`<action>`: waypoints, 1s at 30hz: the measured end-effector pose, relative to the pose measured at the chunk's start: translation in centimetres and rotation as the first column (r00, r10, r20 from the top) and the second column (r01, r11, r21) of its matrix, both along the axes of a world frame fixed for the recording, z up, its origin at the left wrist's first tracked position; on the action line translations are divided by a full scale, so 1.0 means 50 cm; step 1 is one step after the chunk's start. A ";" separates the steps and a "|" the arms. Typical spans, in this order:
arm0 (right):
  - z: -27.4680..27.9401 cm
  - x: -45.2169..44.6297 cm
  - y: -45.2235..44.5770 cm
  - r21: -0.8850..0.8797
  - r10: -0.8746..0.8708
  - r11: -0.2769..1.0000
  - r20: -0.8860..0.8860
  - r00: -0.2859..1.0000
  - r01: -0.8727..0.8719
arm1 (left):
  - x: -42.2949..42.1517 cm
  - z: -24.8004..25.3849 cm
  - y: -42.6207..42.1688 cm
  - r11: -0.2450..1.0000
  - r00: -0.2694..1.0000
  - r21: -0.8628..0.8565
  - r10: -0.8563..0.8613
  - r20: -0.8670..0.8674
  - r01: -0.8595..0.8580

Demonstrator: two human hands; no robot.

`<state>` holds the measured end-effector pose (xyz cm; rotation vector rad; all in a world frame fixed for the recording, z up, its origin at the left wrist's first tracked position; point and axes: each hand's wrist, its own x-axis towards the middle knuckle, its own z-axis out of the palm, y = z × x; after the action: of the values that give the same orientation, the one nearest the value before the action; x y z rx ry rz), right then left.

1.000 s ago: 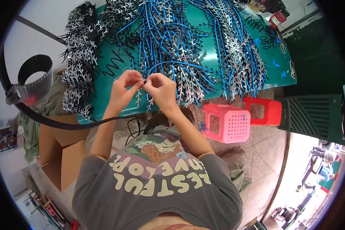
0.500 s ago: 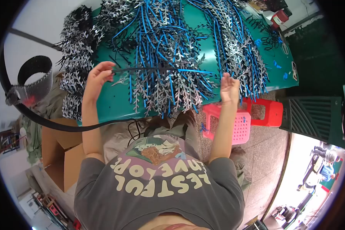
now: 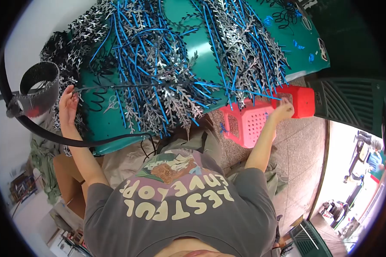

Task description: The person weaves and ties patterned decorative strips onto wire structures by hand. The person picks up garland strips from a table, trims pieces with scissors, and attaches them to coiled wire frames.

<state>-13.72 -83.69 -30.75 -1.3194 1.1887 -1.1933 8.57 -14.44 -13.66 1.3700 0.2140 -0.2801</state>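
A long black leafy strand (image 3: 128, 86) with a blue stem (image 3: 253, 92) is stretched across the table front between my hands. My left hand (image 3: 68, 106) is closed on its black end in a fingertip pinch. Out past the table edge, above the stools, my right hand (image 3: 283, 110) is closed on the blue stem's end. Beneath the strand lies a pile of silver-black leafy strands with blue stems (image 3: 154, 64). A second bundle of such strands (image 3: 244, 51) hangs to the right. Scissors (image 3: 111, 104) lie near my left hand.
The green table (image 3: 201, 49) has a front edge close to my body. A pink stool (image 3: 248, 126) and a red stool (image 3: 304, 100) stand at the right. A black flexible arm (image 3: 85, 143) with a grey cuff (image 3: 40, 88) crosses the left. A cardboard box (image 3: 68, 180) sits lower left.
My hands have moved apart, the left outward to the left and the right outward over the red stool. The strand is now drawn out between them. My view has shifted right.
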 end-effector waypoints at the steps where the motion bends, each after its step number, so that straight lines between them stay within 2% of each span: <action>1: 0.039 0.012 0.062 -0.064 0.133 0.987 -0.177 0.975 -0.146 | 0.004 -0.003 -0.004 1.000 1.000 -0.009 -0.012 0.004 0.012; 2: 0.081 0.027 0.129 -0.150 0.315 0.912 -0.339 0.886 -0.381 | 0.007 -0.005 -0.009 1.000 1.000 -0.010 -0.013 0.000 0.013; 3: 0.033 0.021 0.149 -0.271 0.414 0.728 -0.557 0.720 -0.629 | 0.006 -0.005 -0.012 1.000 1.000 -0.012 -0.009 -0.007 0.009; 4: 0.059 0.036 0.213 -0.217 0.531 0.617 -0.594 0.604 -0.756 | 0.004 -0.004 -0.013 1.000 1.000 -0.011 -0.004 -0.012 0.004; 6: 0.044 0.069 0.270 -0.207 0.526 0.449 -0.725 0.444 -0.869 | 0.000 -0.002 -0.014 1.000 1.000 -0.011 0.003 -0.014 -0.003; 7: 0.029 0.078 0.267 -0.209 0.527 0.447 -0.724 0.445 -0.870 | -0.003 0.000 -0.016 1.000 1.000 -0.007 0.016 -0.011 -0.016; 10: -0.004 0.109 0.254 -0.080 0.449 0.211 -0.878 0.169 -0.974 | -0.011 0.007 -0.016 0.999 0.999 -0.005 0.054 0.005 -0.054; 11: -0.002 0.113 0.240 -0.087 0.446 0.201 -0.878 0.170 -0.976 | -0.016 0.009 -0.014 0.996 0.995 -0.015 0.094 0.025 -0.093; 12: 0.020 0.112 0.223 -0.102 0.514 0.168 -0.839 0.175 -0.980 | -0.025 0.010 -0.008 0.991 0.990 -0.024 0.136 0.041 -0.135; 14: 0.082 0.113 0.184 -0.135 0.643 0.104 -0.747 0.170 -0.985 | -0.044 0.006 0.009 0.981 0.980 -0.039 0.191 0.057 -0.189; 15: 0.127 0.118 0.167 -0.136 0.641 0.090 -0.751 0.162 -0.987 | -0.053 0.001 0.022 0.979 0.979 -0.064 0.197 0.055 -0.193; 17: 0.232 0.137 0.132 0.142 0.777 0.045 -0.627 -0.055 -0.989 | -0.072 -0.010 0.049 0.973 0.977 -0.116 0.206 0.052 -0.199; 18: 0.263 0.156 0.113 0.139 0.772 0.034 -0.633 -0.062 -0.990 | -0.085 -0.016 0.059 0.970 0.974 -0.124 0.218 0.054 -0.210; 20: 0.298 0.221 0.079 0.237 0.776 -0.201 -0.553 -0.302 -0.950 | -0.125 -0.034 0.080 0.964 0.966 -0.059 0.258 -0.003 -0.257; 22: 0.295 0.319 0.076 0.398 0.594 -0.429 -0.551 -0.585 -0.811 | -0.171 -0.057 0.113 0.956 0.957 -0.032 0.290 -0.026 -0.291; 24: 0.249 0.413 0.121 0.575 0.315 -0.522 -0.557 -0.769 -0.630 | -0.223 -0.093 0.148 0.989 0.968 0.110 -0.065 -0.240 0.094; 25: 0.212 0.448 0.161 0.630 0.164 -0.528 -0.582 -0.796 -0.569 | -0.245 -0.110 0.148 0.991 0.970 0.107 -0.051 -0.236 0.079; 26: 0.168 0.474 0.193 0.685 0.006 -0.523 -0.592 -0.806 -0.508 | -0.266 -0.128 0.149 0.962 0.900 0.240 -0.011 -0.435 0.128; 27: 0.116 0.490 0.207 0.685 -0.012 -0.531 -0.594 -0.804 -0.498 | -0.292 -0.150 0.155 0.915 0.790 0.350 0.061 -0.610 0.200; 28: 0.060 0.504 0.218 0.658 -0.038 -0.544 -0.639 -0.768 -0.520 | -0.317 -0.185 0.159 0.920 0.788 0.349 0.077 -0.611 0.181; 29: 0.031 0.515 0.230 0.631 -0.064 -0.559 -0.680 -0.731 -0.538 | -0.347 -0.230 0.167 0.962 0.814 0.263 0.212 -0.541 -0.075; 30: 0.026 0.522 0.237 0.632 -0.079 -0.572 -0.678 -0.731 -0.523 | -0.374 -0.270 0.177 0.934 0.801 0.154 0.356 -0.480 -0.323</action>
<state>12.41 -71.83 -29.44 -2.5706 -0.9981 1.2067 -10.15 -5.60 -27.17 1.2715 0.9075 -0.3255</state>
